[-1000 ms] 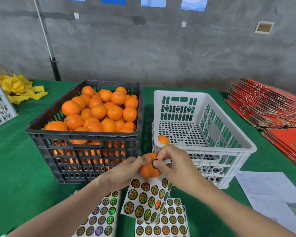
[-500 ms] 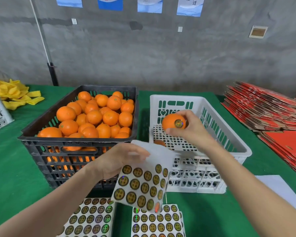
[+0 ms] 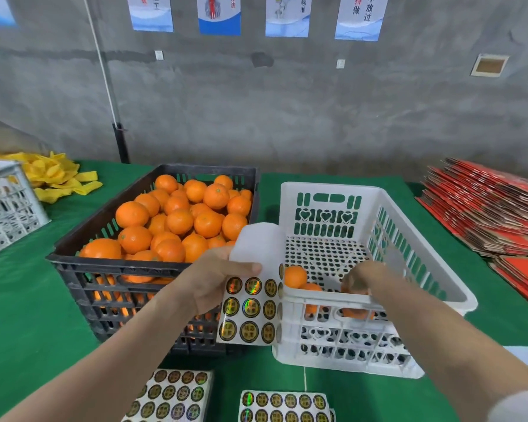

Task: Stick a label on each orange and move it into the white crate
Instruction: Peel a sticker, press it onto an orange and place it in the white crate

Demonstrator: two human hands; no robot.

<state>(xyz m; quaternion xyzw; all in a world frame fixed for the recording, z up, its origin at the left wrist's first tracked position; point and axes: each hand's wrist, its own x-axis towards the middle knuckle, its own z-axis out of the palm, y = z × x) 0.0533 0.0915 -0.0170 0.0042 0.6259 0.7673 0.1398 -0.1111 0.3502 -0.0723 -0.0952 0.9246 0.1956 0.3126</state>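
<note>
A black crate (image 3: 119, 266) heaped with oranges (image 3: 180, 220) stands left of the white crate (image 3: 424, 248). My left hand (image 3: 211, 281) pinches a sheet of round gold labels (image 3: 250, 309) between the two crates, its bare upper part curling back. My right hand (image 3: 366, 277) reaches down inside the white crate near its front wall, fingers curled over an orange (image 3: 355, 292) that is mostly hidden by the hand and blurred. Two other oranges (image 3: 294, 275) lie on the crate floor at its front left corner.
Two more label sheets (image 3: 171, 397) lie on the green table by the near edge. Flattened red cartons (image 3: 485, 214) are stacked at the right, with a white paper (image 3: 525, 354) in front. Another white crate (image 3: 6, 208) and yellow cloths (image 3: 55, 175) sit far left.
My right hand carried the labelled orange from over the white crate down to its floor near the front wall. My left hand lifted the label sheet higher.
</note>
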